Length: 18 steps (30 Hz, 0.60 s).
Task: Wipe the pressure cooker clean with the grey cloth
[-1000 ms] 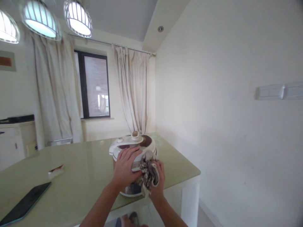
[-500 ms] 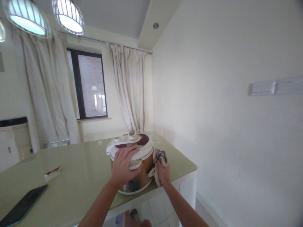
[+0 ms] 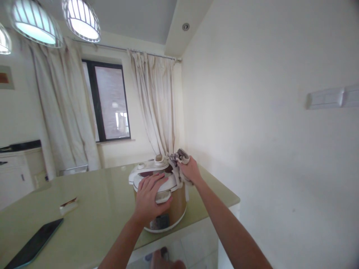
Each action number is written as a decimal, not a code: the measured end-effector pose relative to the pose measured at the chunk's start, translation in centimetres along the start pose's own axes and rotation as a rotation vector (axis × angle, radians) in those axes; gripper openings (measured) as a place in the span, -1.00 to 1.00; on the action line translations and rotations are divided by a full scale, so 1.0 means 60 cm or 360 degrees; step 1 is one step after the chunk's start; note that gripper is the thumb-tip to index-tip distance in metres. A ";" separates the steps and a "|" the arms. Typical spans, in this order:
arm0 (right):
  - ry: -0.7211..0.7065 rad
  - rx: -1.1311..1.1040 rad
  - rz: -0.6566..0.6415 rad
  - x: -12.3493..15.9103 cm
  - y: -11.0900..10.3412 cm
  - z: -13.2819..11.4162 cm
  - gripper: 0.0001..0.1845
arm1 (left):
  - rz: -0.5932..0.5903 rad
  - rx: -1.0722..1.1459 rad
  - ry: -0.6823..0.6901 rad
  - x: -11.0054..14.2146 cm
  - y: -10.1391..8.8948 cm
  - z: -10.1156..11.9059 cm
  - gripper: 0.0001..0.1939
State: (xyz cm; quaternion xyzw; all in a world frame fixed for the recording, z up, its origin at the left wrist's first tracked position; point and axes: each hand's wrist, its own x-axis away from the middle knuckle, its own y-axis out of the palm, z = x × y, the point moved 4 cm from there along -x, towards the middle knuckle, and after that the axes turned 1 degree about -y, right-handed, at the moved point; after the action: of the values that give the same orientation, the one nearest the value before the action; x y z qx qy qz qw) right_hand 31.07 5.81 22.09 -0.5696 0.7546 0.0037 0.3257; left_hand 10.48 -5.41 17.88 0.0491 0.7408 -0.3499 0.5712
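Observation:
A white and gold electric pressure cooker (image 3: 178,204) stands upright near the front edge of the pale green table. My left hand (image 3: 149,198) grips its front, fingers over the lid rim and thumb below the front handle. In my right hand (image 3: 192,171) is a crumpled patterned cloth (image 3: 177,160), pressed against the right side of the lid and hanging partly down the body. The hand and cloth hide the lid's right part, and my left hand covers part of the front.
On the left of the green table (image 3: 103,209) lie a dark flat tablet-like object (image 3: 35,241) and a small white packet (image 3: 68,206). A wall (image 3: 266,149) rises to the right. Curtains (image 3: 154,104) and a window (image 3: 112,101) are behind the table; lamps (image 3: 81,20) hang overhead.
My right hand has moved the cloth up from the cooker's lower right side to its lid. My left hand stays on the front. The whole view has shifted slightly.

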 end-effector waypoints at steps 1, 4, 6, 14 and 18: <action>0.0064 -0.0031 -0.0023 -0.017 -0.002 0.014 -0.73 | 0.0005 -0.0001 0.0005 0.000 0.000 0.000 -0.45; 0.0109 -0.0116 -0.0031 -0.025 0.002 0.065 -0.69 | 0.0023 -0.0008 0.0029 -0.001 -0.001 0.001 -0.45; 0.0121 -0.0190 0.0015 0.002 0.011 0.106 -0.63 | 0.0038 -0.0020 0.0041 -0.001 -0.001 0.002 -0.46; 0.0037 -0.0550 0.0436 0.196 0.077 0.202 -0.51 | 0.0082 -0.0047 0.0073 0.001 0.002 0.000 -0.41; -0.0402 -0.0428 0.0610 0.230 0.094 0.121 -0.70 | 0.0051 -0.0105 0.0120 0.005 0.004 -0.005 -0.36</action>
State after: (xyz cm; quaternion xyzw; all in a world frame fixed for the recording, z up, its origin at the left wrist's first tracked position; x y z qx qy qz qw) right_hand 27.83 -1.33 7.49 -0.4495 0.7949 0.2364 0.3320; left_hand 10.26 -5.17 17.52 0.0552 0.7720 -0.3139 0.5499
